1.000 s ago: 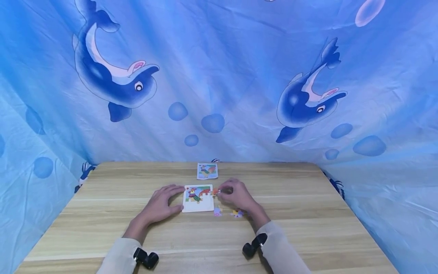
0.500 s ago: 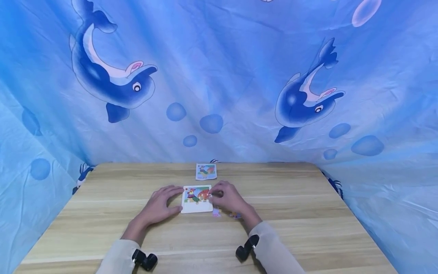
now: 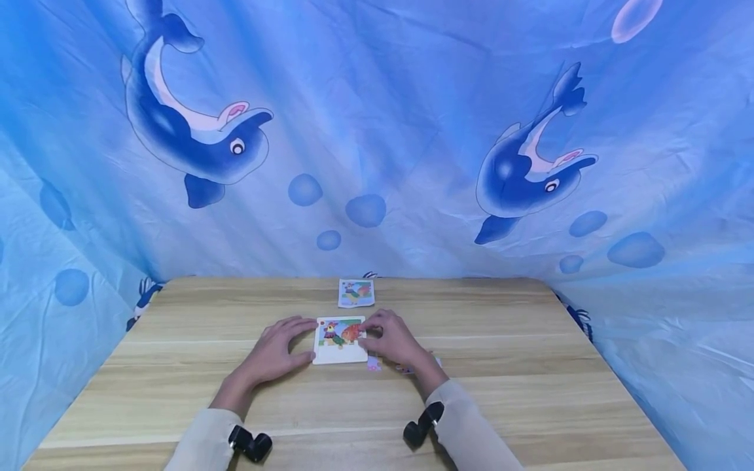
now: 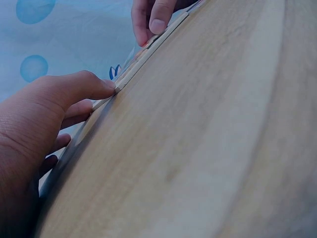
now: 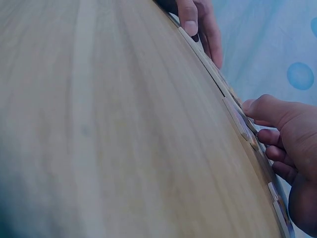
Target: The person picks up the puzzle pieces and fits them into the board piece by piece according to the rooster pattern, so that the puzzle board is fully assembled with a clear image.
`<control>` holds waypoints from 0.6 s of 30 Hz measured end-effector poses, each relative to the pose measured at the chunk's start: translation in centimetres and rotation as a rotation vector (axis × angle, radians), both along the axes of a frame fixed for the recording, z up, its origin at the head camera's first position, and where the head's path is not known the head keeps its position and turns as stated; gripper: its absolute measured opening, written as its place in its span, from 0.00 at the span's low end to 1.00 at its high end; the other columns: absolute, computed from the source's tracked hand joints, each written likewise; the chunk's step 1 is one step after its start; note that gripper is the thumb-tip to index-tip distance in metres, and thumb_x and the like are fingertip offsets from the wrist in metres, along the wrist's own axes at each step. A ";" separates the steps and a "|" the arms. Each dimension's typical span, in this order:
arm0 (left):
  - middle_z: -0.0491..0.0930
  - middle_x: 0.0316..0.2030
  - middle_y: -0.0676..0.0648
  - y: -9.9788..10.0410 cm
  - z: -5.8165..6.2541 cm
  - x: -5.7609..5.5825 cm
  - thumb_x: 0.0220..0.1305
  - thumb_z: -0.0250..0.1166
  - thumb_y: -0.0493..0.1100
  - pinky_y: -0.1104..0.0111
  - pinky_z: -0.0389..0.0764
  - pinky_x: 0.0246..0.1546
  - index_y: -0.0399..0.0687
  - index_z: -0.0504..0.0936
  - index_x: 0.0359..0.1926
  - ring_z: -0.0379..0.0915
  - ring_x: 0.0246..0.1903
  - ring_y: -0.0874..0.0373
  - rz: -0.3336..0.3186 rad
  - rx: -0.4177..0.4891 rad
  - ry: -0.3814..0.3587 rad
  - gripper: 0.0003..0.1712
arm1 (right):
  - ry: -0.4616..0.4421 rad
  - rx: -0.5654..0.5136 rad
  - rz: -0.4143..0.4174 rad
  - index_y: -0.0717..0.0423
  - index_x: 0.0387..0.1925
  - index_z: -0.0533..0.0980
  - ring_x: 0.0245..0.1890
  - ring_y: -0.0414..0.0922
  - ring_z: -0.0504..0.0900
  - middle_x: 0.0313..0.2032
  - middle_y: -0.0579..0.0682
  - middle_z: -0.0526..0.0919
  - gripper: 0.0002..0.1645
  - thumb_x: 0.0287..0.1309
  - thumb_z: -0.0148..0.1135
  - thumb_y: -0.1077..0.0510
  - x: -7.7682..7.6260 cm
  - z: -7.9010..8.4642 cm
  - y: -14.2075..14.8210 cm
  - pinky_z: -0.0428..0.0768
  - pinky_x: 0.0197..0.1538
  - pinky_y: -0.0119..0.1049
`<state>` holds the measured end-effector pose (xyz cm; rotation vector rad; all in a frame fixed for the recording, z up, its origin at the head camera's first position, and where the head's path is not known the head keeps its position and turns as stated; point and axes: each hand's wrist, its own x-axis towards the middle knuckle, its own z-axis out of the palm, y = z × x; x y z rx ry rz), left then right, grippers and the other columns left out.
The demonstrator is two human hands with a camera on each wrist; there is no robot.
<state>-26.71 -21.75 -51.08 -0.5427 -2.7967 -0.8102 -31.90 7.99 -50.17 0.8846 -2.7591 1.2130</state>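
Note:
A white-framed jigsaw puzzle board (image 3: 340, 356) lies on the table, with a rooster picture across its upper part and a bare white strip below. My left hand (image 3: 275, 352) grips its left side, thumb at the near corner and index finger at the far one; the left wrist view shows that thumb (image 4: 101, 88) against the board's edge. At the right side, my right hand (image 3: 393, 338) has thumb and index finger around an orange puzzle piece (image 3: 351, 332) lying in the picture. Its fingertips partly cover the piece. The other right fingers curl underneath.
A loose lilac puzzle piece (image 3: 374, 364) lies just right of the board's near corner. More loose pieces (image 3: 405, 369) are partly hidden under the right wrist. Behind the board is a picture card (image 3: 356, 293) with the same rooster. A blue dolphin curtain (image 3: 400, 150) hangs behind the table.
My right hand has moved left, bringing the orange piece from beside the board into the picture's right part. Over the last half second it stays nearly still. The left hand keeps its place.

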 end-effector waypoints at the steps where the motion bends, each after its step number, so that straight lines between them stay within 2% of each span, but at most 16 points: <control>1: 0.75 0.70 0.45 0.0 0.0 0.0 0.61 0.71 0.56 0.33 0.62 0.69 0.54 0.77 0.70 0.64 0.74 0.37 0.001 0.004 -0.002 0.37 | 0.002 0.002 0.000 0.48 0.47 0.88 0.51 0.45 0.77 0.46 0.44 0.83 0.14 0.61 0.73 0.51 0.0 0.0 0.0 0.79 0.58 0.45; 18: 0.75 0.70 0.46 0.1 0.1 0.1 0.61 0.70 0.56 0.33 0.62 0.68 0.54 0.78 0.69 0.64 0.73 0.38 -0.006 0.009 0.005 0.36 | -0.003 0.010 -0.010 0.47 0.47 0.88 0.50 0.44 0.76 0.44 0.43 0.82 0.14 0.61 0.73 0.50 0.0 -0.1 -0.1 0.79 0.56 0.45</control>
